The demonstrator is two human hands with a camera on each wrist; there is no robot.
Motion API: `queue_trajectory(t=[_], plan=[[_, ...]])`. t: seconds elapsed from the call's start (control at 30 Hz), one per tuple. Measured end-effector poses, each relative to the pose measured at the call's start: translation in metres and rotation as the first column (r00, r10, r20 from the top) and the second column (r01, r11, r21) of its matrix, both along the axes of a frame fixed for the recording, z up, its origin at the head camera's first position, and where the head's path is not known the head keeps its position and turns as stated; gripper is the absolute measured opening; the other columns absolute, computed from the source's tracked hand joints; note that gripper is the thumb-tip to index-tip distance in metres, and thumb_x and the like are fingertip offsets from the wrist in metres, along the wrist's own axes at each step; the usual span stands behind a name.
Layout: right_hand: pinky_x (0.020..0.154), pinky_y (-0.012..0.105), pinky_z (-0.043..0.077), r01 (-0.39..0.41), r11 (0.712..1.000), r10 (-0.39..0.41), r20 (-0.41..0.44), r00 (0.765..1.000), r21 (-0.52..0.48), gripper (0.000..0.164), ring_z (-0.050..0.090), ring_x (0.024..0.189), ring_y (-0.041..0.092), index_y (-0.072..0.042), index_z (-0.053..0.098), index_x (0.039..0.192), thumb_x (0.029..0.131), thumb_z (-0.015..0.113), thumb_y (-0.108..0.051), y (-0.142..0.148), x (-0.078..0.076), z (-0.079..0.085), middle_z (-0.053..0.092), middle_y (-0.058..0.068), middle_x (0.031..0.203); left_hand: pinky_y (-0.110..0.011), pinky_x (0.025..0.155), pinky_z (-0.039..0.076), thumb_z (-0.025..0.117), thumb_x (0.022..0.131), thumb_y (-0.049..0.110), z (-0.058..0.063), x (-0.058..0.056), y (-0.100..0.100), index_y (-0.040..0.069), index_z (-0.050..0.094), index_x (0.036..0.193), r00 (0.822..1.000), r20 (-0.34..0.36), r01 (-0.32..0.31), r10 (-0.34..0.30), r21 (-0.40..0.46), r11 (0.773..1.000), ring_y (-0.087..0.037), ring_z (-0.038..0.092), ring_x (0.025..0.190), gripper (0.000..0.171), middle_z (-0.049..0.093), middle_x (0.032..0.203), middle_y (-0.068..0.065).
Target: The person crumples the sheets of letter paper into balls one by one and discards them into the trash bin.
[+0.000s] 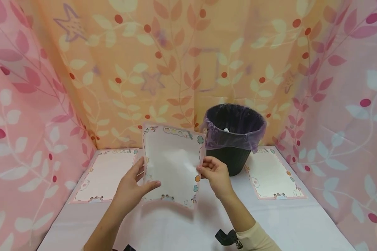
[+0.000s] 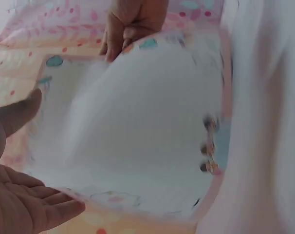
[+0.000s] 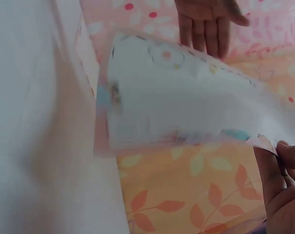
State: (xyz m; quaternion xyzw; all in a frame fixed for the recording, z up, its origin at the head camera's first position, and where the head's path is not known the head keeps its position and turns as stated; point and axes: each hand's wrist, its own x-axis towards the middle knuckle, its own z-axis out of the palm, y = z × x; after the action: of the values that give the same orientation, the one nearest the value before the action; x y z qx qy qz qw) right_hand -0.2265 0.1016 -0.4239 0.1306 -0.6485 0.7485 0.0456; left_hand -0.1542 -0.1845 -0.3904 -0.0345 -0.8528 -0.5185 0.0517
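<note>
A sheet of paper with a pink edge and small cartoon drawings along its border is held up off the white table, bowed along its length. My right hand pinches its right edge between thumb and fingers, as the right wrist view also shows at the sheet's edge. At the left edge, my left hand has its thumb in front of the sheet and its fingers behind. In the left wrist view those fingers are extended, with the thumb held well apart from them.
Behind the right hand stands a black bin with a purple liner and something white inside. Similar bordered sheets lie on the table, one at left and one at right. Patterned curtains enclose the table's back and sides.
</note>
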Motion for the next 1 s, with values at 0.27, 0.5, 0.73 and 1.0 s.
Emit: queue_trajectory(t=[0.27, 0.5, 0.73, 1.0], plan=[[0.069, 0.028, 0.063, -0.116, 0.993, 0.116, -0.012, 0.993, 0.017, 0.018, 0.068, 0.071, 0.016, 0.010, 0.067, 0.102, 0.090, 0.076, 0.000, -0.010, 0.008, -0.003, 0.070, 0.008, 0.085, -0.045, 0.120, 0.035, 0.094, 0.073, 0.031, -0.013, -0.005, 0.032, 0.015, 0.028, 0.163, 0.992, -0.029, 0.123, -0.121, 0.117, 0.985, -0.026, 0.040, 0.149, 0.113, 0.037, 0.164, -0.003], [0.074, 0.032, 0.063, -0.211, 0.977, 0.212, -0.025, 0.977, 0.037, 0.019, 0.071, 0.080, 0.019, 0.008, 0.070, 0.105, 0.092, 0.075, -0.005, -0.018, 0.011, -0.007, 0.073, 0.009, 0.093, -0.042, 0.110, 0.048, 0.090, 0.078, 0.015, -0.026, -0.010, 0.052, 0.010, 0.035, 0.159, 0.986, -0.075, 0.166, -0.152, 0.248, 0.955, -0.029, 0.051, 0.140, 0.098, 0.047, 0.157, -0.007], [0.078, 0.033, 0.063, -0.223, 0.973, 0.224, -0.010, 0.975, 0.064, 0.020, 0.071, 0.087, 0.019, 0.006, 0.071, 0.109, 0.094, 0.074, -0.006, -0.023, 0.014, -0.014, 0.075, 0.006, 0.100, -0.029, 0.095, 0.058, 0.074, 0.091, 0.000, -0.036, -0.011, 0.057, 0.006, 0.048, 0.150, 0.972, -0.022, 0.217, -0.233, 0.457, 0.863, -0.031, 0.067, 0.118, 0.064, 0.060, 0.142, -0.016], [0.078, 0.033, 0.063, -0.227, 0.960, 0.240, -0.062, 0.969, 0.164, 0.016, 0.072, 0.084, 0.021, 0.004, 0.072, 0.109, 0.095, 0.072, -0.005, -0.029, 0.016, -0.018, 0.073, 0.020, 0.102, -0.029, 0.087, 0.061, 0.068, 0.094, -0.004, -0.047, -0.013, 0.063, 0.003, 0.069, 0.126, 0.998, -0.052, 0.062, -0.047, 0.372, 0.926, -0.025, 0.073, 0.104, 0.033, 0.075, 0.116, -0.013]])
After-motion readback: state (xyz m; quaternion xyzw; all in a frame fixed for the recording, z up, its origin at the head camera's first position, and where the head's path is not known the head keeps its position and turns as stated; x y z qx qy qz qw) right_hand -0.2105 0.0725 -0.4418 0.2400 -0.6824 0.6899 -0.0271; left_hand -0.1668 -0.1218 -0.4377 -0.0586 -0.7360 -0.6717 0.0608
